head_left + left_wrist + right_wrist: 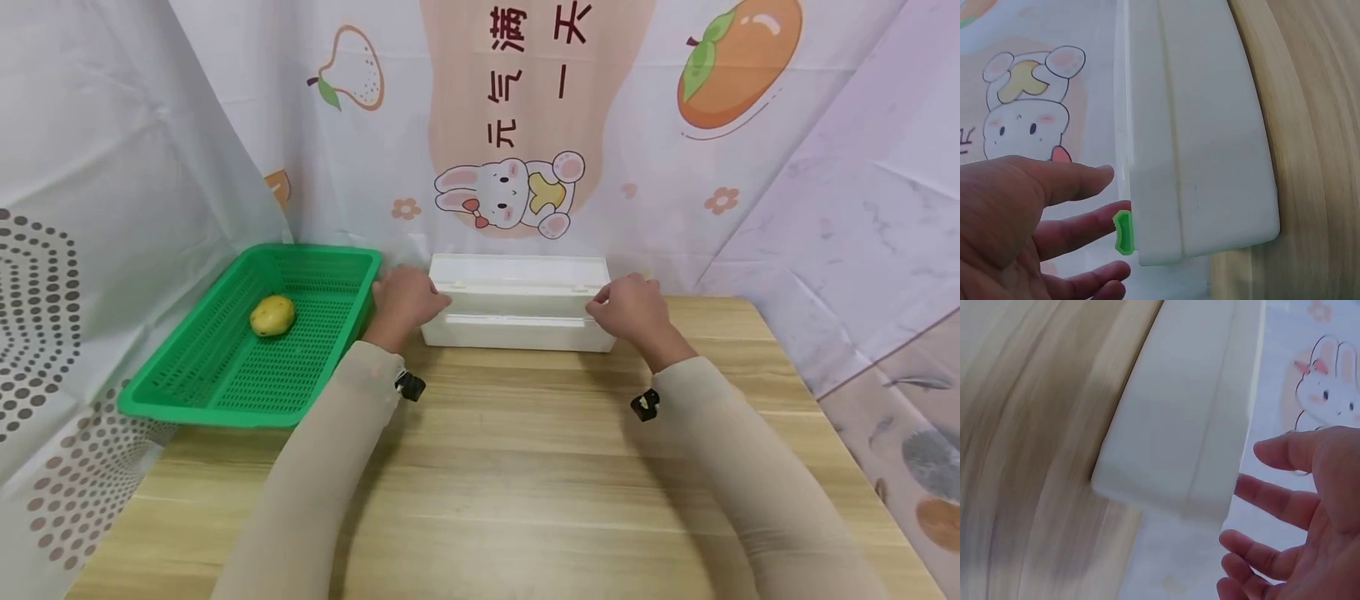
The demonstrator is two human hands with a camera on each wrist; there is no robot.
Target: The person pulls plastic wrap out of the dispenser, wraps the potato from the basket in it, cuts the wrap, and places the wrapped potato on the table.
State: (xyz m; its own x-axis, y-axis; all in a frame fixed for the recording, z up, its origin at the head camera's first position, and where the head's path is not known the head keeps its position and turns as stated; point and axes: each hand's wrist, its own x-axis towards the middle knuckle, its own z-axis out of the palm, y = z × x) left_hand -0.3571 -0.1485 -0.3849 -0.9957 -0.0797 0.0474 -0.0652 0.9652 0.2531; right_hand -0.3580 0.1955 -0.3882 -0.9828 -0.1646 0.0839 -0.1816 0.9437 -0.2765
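Note:
A long white plastic box (517, 336) lies crosswise at the back of the wooden table, with a lid-like panel (519, 271) along its top. Its front face carries a lengthwise seam, and a small green tab (1124, 232) sticks out near its left end. At that end is my left hand (408, 302), thumb apart from the box and a fingertip behind the green tab. My right hand (633, 308) is at the opposite end. In the right wrist view its fingers (1275, 501) are loosely extended, the index fingertip right at the box's edge.
To the left stands a green plastic basket (225, 410) with perforated walls, a yellow potato-like item (272, 316) inside. Right behind the box hangs a printed curtain (652, 212) with a cartoon rabbit. Wooden table surface (517, 467) stretches between my forearms.

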